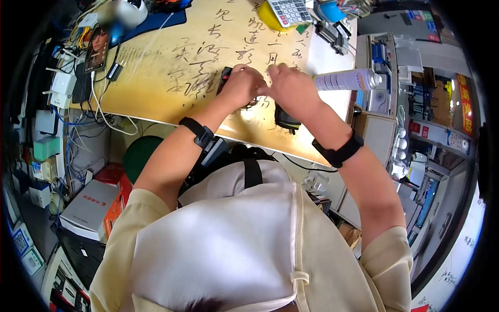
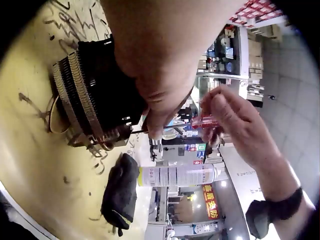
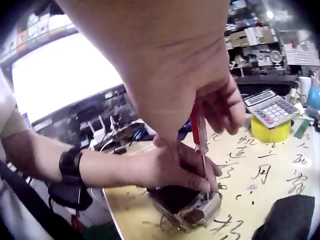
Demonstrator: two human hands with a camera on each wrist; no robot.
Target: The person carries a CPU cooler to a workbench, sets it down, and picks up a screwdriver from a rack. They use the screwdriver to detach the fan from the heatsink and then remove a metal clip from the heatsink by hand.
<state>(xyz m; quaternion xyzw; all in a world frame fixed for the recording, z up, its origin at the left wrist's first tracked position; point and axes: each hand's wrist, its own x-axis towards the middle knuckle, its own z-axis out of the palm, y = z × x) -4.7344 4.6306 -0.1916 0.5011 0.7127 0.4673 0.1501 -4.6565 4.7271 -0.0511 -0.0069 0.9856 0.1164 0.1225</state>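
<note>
On the table sits a dark device (image 2: 107, 82) with rows of metal fins and a shiny metal end (image 3: 200, 215). My left hand (image 1: 243, 86) grips it from above, its fingertips at the metal end beside a screwdriver shaft. In my right hand (image 1: 292, 91) is the screwdriver's clear red handle (image 3: 199, 131), pinched between thumb and fingers. The shaft points down in the right wrist view, its tip at the device's metal end; the exact contact point is hidden by my left fingers.
A black pouch (image 2: 120, 192) lies near the device. Right of my right hand is a spray can (image 1: 345, 80). A calculator (image 1: 289, 12) rests on a yellow round object (image 3: 271, 131) at the back. Cables and a phone (image 1: 97, 48) are at the left; handwriting covers the tabletop (image 1: 156, 62).
</note>
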